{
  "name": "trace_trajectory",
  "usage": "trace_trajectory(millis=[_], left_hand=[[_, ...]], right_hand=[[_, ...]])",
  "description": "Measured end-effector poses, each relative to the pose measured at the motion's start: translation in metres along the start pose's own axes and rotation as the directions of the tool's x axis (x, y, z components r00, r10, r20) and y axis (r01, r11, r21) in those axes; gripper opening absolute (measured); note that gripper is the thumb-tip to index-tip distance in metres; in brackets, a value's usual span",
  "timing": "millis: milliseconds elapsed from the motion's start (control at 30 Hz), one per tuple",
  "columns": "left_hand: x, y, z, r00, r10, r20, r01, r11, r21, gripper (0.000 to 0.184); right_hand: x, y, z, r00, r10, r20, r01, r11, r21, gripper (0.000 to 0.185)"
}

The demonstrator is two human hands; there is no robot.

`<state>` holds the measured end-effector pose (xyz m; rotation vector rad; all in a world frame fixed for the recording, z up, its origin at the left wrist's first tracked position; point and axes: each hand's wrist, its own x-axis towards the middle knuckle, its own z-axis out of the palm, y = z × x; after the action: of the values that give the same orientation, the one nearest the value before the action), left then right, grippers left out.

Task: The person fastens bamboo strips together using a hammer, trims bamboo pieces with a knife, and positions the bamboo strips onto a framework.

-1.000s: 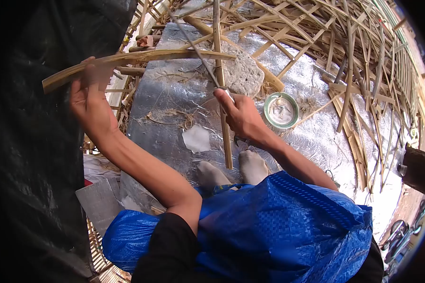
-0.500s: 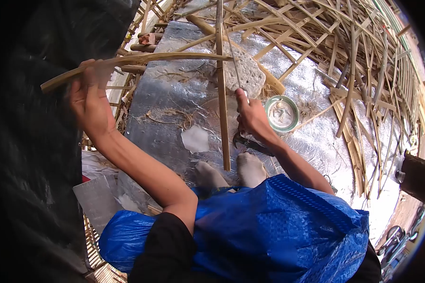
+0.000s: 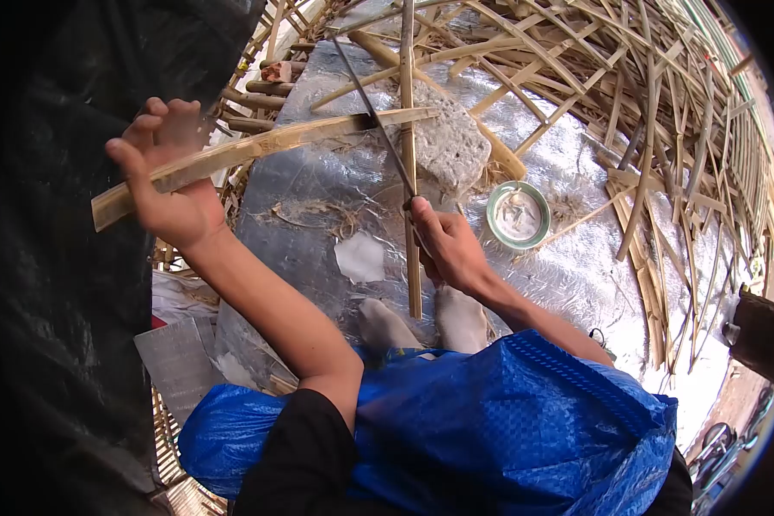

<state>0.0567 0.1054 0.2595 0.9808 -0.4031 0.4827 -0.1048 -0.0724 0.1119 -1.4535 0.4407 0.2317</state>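
A split bamboo strip rests across the palm of my left hand, whose fingers are spread and raised. Its right end crosses an upright narrow bamboo stick near a pitted stone block. My right hand is closed round the handle of a long thin blade. The blade slants up and to the left, crossing over the bamboo strip. The handle is mostly hidden by my fingers.
A green-rimmed bowl with pale bits stands right of the stone. A heap of bamboo strips fills the upper right. Black sheeting hangs at the left. My feet and blue sheet are below.
My left fingers have opened and spread, and the strip has tilted, its left end lower. The blade has swung from beside the stone to the upper left, across the strip.
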Motion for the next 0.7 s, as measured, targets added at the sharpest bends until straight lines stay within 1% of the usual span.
trace_trajectory(millis=[33,67,100,133,167,200,233,267,300,367,400,433,500,533,600,633,667,700], left_hand=[[0.004,0.0,-0.008,1.0,0.001,-0.001,-0.001,1.0,0.005,0.044],[0.01,0.005,-0.012,0.986,-0.041,0.163,0.071,0.981,-0.179,0.047],[0.013,0.009,-0.014,0.944,-0.049,0.327,0.167,0.924,-0.343,0.052],[0.011,0.007,-0.013,0.996,-0.064,0.057,0.073,0.982,-0.172,0.058],[0.007,0.007,-0.009,0.997,-0.058,0.057,0.067,0.982,-0.174,0.058],[0.003,0.004,-0.007,0.977,-0.012,0.214,0.071,0.961,-0.268,0.059],[0.0,0.002,-0.007,0.93,0.048,0.364,0.092,0.929,-0.357,0.059],[0.0,-0.002,-0.006,0.856,0.096,0.508,0.101,0.932,-0.347,0.059],[0.001,-0.006,-0.003,0.853,0.098,0.513,0.106,0.929,-0.354,0.059],[-0.002,-0.01,0.005,0.734,0.047,0.677,0.299,0.873,-0.384,0.059],[-0.003,-0.008,0.01,0.735,0.07,0.675,0.226,0.913,-0.341,0.06],[-0.004,-0.007,0.015,0.733,0.069,0.677,0.228,0.912,-0.34,0.06],[-0.005,-0.007,0.022,0.659,0.118,0.743,0.244,0.901,-0.36,0.06],[-0.005,-0.006,0.024,0.66,0.117,0.742,0.242,0.902,-0.357,0.06],[-0.006,-0.005,0.029,0.574,0.146,0.806,0.27,0.895,-0.354,0.061],[-0.007,-0.005,0.03,0.578,0.143,0.803,0.267,0.897,-0.352,0.061],[-0.007,-0.005,0.032,0.531,0.155,0.833,0.285,0.893,-0.348,0.061],[-0.008,-0.004,0.034,0.484,0.166,0.859,0.302,0.89,-0.342,0.061]], right_hand=[[-0.002,-0.001,0.0,0.991,0.13,-0.016,-0.129,0.988,0.087,0.067],[-0.002,0.002,-0.003,0.995,0.093,-0.045,-0.087,0.99,0.111,0.069],[0.0,0.005,-0.01,0.996,0.09,-0.025,-0.086,0.987,0.138,0.07],[0.002,0.003,-0.015,0.994,0.102,-0.04,-0.096,0.986,0.133,0.07],[0.002,0.0,-0.018,0.992,0.111,-0.057,-0.103,0.986,0.128,0.07],[0.0,-0.004,-0.018,0.993,0.104,-0.058,-0.096,0.987,0.127,0.07],[-0.003,-0.009,-0.018,0.993,0.102,-0.061,-0.093,0.986,0.138,0.069],[-0.008,-0.015,-0.018,0.993,0.102,-0.066,-0.091,0.985,0.15,0.068],[-0.013,-0.025,-0.017,0.992,0.099,-0.075,-0.086,0.984,0.153,0.068],[-0.03,-0.047,-0.015,0.999,0.051,0.01,-0.052,0.991,0.122,0.07],[-0.035,-0.052,-0.016,0.999,0.008,0.041,-0.011,0.997,0.074,0.069],[-0.038,-0.056,-0.016,0.999,0.008,0.039,-0.011,0.997,0.076,0.069],[-0.044,-0.061,-0.014,0.992,-0.121,0.024,0.12,0.992,0.032,0.069],[-0.048,-0.065,-0.013,0.992,-0.121,0.027,0.12,0.992,0.033,0.069],[-0.054,-0.07,-0.011,0.978,-0.207,0.0,0.205,0.966,0.161,0.07],[-0.053,-0.07,-0.012,0.979,-0.204,0.006,0.201,0.967,0.16,0.07],[-0.051,-0.071,-0.015,0.98,-0.198,-0.019,0.198,0.963,0.185,0.07],[-0.05,-0.076,-0.019,0.984,-0.172,-0.04,0.176,0.976,0.128,0.071]])
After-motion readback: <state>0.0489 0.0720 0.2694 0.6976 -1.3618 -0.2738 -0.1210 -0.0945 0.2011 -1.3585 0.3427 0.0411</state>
